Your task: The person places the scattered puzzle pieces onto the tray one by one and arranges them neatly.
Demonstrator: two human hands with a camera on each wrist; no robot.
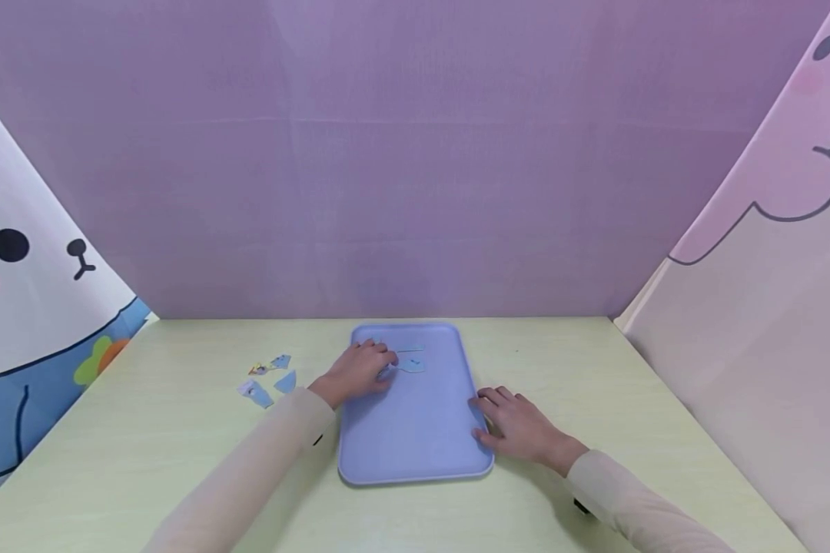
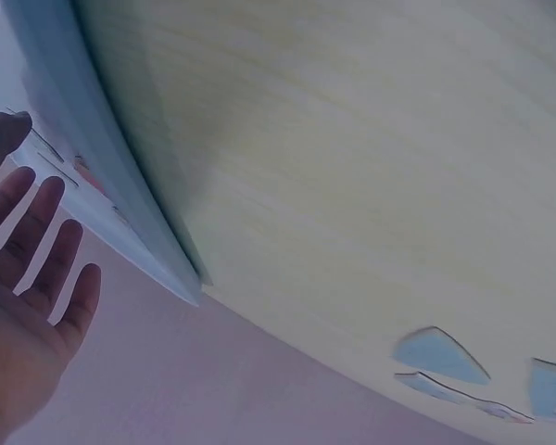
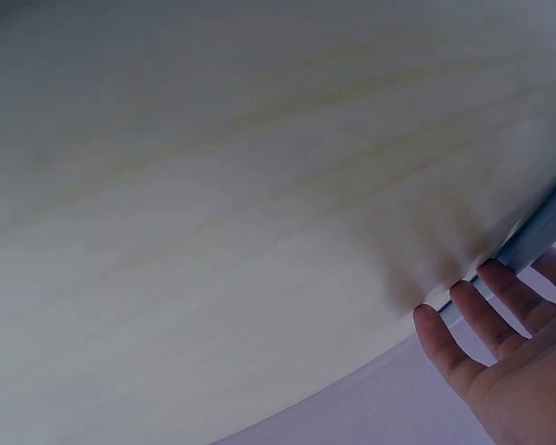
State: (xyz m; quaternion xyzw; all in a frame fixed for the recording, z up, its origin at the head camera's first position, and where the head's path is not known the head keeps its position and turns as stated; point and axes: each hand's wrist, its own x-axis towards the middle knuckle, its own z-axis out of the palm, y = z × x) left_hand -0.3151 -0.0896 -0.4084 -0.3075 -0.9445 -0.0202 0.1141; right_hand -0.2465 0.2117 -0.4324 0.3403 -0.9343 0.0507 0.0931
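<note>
A blue rectangular tray [image 1: 418,430] lies on the pale table, with light blue picture pieces [image 1: 412,367] on its far part. Over the tray's far left side, my left hand [image 1: 360,372] rests among those pieces and partly covers them. In the left wrist view, the fingers of the left hand [image 2: 32,250] are spread and loosely bent, with no piece visibly pinched. My right hand [image 1: 522,426] touches the tray's right rim with its fingertips and thumb. The right wrist view shows that hand's fingers [image 3: 449,343] relaxed beside the rim.
Left of the tray, several loose picture pieces lie on the table, among them a blue wedge [image 1: 286,382] and a longer piece [image 1: 256,392]. A purple cloth [image 1: 387,169] hangs behind the table [image 1: 560,353]. Printed cloths hang on both sides.
</note>
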